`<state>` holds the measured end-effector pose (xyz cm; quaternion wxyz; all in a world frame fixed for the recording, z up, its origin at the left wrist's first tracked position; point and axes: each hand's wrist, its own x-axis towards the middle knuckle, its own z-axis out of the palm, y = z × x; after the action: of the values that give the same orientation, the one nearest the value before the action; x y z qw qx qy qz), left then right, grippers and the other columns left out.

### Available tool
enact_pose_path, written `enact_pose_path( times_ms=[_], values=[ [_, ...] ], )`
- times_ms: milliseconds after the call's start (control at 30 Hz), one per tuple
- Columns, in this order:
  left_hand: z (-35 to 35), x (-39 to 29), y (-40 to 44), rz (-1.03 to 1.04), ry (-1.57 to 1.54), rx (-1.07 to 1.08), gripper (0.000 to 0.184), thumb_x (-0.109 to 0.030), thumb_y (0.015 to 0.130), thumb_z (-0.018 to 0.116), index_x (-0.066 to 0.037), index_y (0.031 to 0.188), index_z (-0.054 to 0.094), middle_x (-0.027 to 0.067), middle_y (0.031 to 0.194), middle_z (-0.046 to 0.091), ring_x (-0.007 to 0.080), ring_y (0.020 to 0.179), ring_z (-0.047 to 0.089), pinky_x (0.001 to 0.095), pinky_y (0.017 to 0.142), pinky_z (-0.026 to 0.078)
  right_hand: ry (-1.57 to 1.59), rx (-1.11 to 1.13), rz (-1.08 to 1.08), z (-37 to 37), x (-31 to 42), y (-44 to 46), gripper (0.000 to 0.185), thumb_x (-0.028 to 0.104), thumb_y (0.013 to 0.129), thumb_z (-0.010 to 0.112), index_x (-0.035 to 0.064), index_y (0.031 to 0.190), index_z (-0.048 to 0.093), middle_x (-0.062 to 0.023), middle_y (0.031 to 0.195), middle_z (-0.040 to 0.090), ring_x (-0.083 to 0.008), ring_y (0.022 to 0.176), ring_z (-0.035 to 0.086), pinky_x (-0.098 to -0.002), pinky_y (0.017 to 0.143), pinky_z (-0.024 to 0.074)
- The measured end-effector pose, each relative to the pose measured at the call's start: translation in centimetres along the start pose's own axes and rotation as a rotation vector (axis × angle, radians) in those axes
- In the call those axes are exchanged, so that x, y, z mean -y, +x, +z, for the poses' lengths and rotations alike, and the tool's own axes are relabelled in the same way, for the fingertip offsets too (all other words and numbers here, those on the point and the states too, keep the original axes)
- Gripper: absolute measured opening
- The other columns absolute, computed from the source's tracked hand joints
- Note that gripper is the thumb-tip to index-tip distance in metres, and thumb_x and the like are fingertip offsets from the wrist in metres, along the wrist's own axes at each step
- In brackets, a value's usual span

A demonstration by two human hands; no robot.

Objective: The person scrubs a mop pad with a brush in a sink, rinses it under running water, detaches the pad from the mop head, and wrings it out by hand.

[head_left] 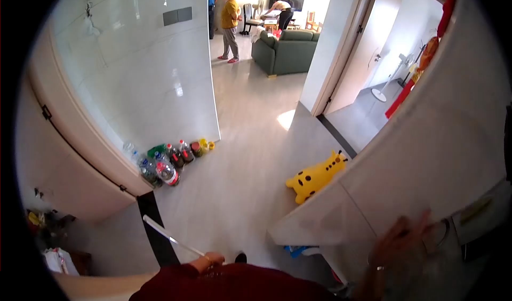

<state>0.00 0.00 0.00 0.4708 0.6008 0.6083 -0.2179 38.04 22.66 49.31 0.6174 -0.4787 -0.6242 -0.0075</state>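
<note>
At the lower middle, close against the dark red shirt, my left hand (215, 259) is closed round the end of a thin pale stick (173, 239), which points up and to the left over the floor. My right hand (401, 241) is raised at the lower right, beside the pale wall, with its fingers spread and nothing seen in it. A yellow spotted toy animal (314, 181) lies on the floor beyond it, near the wall's edge.
Several bottles (168, 173) stand along the left wall's foot. Doorways open at left and right, with a white fan (380, 94) in the right room. Ahead are a green sofa (290, 55), a person in yellow (231, 18) and other people farther back.
</note>
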Motion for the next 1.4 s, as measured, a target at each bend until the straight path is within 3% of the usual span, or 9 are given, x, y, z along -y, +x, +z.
enact_pose_path(
  times_ms=[67, 167, 267, 567, 700, 800, 1033, 1100, 1400],
  values=[
    [-5.1, -3.5, -0.2, 0.057, 0.053, 0.034, 0.044, -0.032, 0.063, 0.064, -0.008, 0.100, 0.061, 0.0120, 0.101, 0.060, 0.0266, 0.095, 0.056, 0.0380, 0.080, 0.043, -0.291, 0.004, -0.254, 2.1, 1.4, 2.4, 0.050, 0.015, 0.082, 0.052, 0.0052, 0.127, 0.034, -0.0232, 0.136, 0.017, -0.0382, 0.124, 0.023, -0.0475, 0.095, 0.0319],
    [3.6, -2.0, -4.8, 0.049, 0.005, -0.024, 0.039, -0.027, 0.057, 0.069, -0.006, 0.090, 0.063, 0.0109, 0.080, 0.063, 0.0242, 0.062, 0.058, 0.0320, 0.053, 0.047, 0.136, 0.219, -0.205, -6.1, 1.2, -0.7, 0.046, 0.011, 0.081, 0.051, 0.0042, 0.124, 0.038, -0.0225, 0.133, 0.025, -0.0341, 0.119, 0.033, -0.0431, 0.095, 0.0324],
    [-1.0, -8.5, -11.3, -0.035, -0.266, 0.199, 0.029, -0.022, 0.064, 0.061, -0.008, 0.089, 0.064, 0.0093, 0.067, 0.061, 0.0206, 0.056, 0.056, 0.0338, 0.054, 0.045, 0.237, 0.551, 0.219, -9.5, -3.5, -3.3, 0.033, 0.009, 0.080, 0.050, 0.0044, 0.113, 0.049, -0.0104, 0.111, 0.052, -0.0223, 0.102, 0.049, -0.0336, 0.087, 0.0398],
    [-3.5, -6.6, -13.2, -0.168, -0.648, 0.069, 0.033, -0.028, 0.076, 0.050, -0.001, 0.095, 0.059, 0.0103, 0.082, 0.059, 0.0186, 0.073, 0.053, 0.0313, 0.069, 0.042, 0.145, 0.868, 1.053, -23.5, -23.3, -31.2, 0.024, 0.027, 0.081, 0.056, 0.0061, 0.094, 0.056, -0.0066, 0.083, 0.059, -0.0183, 0.079, 0.057, -0.0317, 0.069, 0.0475],
    [-0.5, -5.2, -13.2, -0.154, -0.979, 0.006, 0.037, -0.030, 0.082, 0.046, 0.002, 0.097, 0.056, 0.0107, 0.089, 0.058, 0.0177, 0.081, 0.052, 0.0302, 0.075, 0.041, 0.582, 0.467, 1.775, -27.2, -23.3, -34.3, 0.025, 0.031, 0.080, 0.057, 0.0116, 0.095, 0.052, -0.0015, 0.086, 0.054, -0.0185, 0.081, 0.054, -0.0363, 0.072, 0.0475],
    [2.1, -4.4, -13.4, -0.167, -1.108, 0.016, 0.040, -0.032, 0.086, 0.042, 0.005, 0.099, 0.054, 0.0110, 0.094, 0.058, 0.0170, 0.087, 0.052, 0.0294, 0.080, 0.040, 0.666, 0.382, 1.717, -29.2, -23.2, -35.9, 0.031, 0.030, 0.080, 0.057, 0.0100, 0.103, 0.048, -0.0044, 0.095, 0.054, -0.0208, 0.088, 0.054, -0.0392, 0.075, 0.0468],
    [0.8, -15.7, -17.5, -0.302, -0.046, 0.184, 0.040, -0.026, 0.068, 0.057, 0.000, 0.099, 0.058, 0.0144, 0.086, 0.062, 0.0223, 0.077, 0.058, 0.0343, 0.068, 0.045, 1.164, 0.109, 2.000, -34.2, -27.1, -38.5, 0.053, 0.033, 0.076, 0.063, 0.0019, 0.112, 0.039, -0.0232, 0.112, 0.046, -0.0383, 0.101, 0.048, -0.0510, 0.087, 0.0393],
    [1.6, -15.7, -18.5, -0.298, -0.088, 0.167, 0.039, -0.026, 0.070, 0.056, 0.000, 0.099, 0.058, 0.0140, 0.086, 0.062, 0.0220, 0.077, 0.058, 0.0341, 0.068, 0.045, 1.318, -0.165, 1.985, -33.9, -27.6, -37.2, 0.058, 0.037, 0.075, 0.063, 0.0027, 0.114, 0.036, -0.0244, 0.115, 0.043, -0.0412, 0.101, 0.046, -0.0534, 0.088, 0.0370],
    [2.6, -12.7, -21.0, -0.205, -0.353, 0.025, 0.033, -0.024, 0.076, 0.052, 0.000, 0.098, 0.058, 0.0123, 0.087, 0.061, 0.0209, 0.079, 0.057, 0.0332, 0.070, 0.044, 1.463, -0.131, 1.763, -30.2, -28.5, -34.3, 0.051, 0.046, 0.077, 0.055, 0.0144, 0.116, 0.044, -0.0157, 0.118, 0.041, -0.0398, 0.105, 0.041, -0.0531, 0.088, 0.0378]
  ],
)
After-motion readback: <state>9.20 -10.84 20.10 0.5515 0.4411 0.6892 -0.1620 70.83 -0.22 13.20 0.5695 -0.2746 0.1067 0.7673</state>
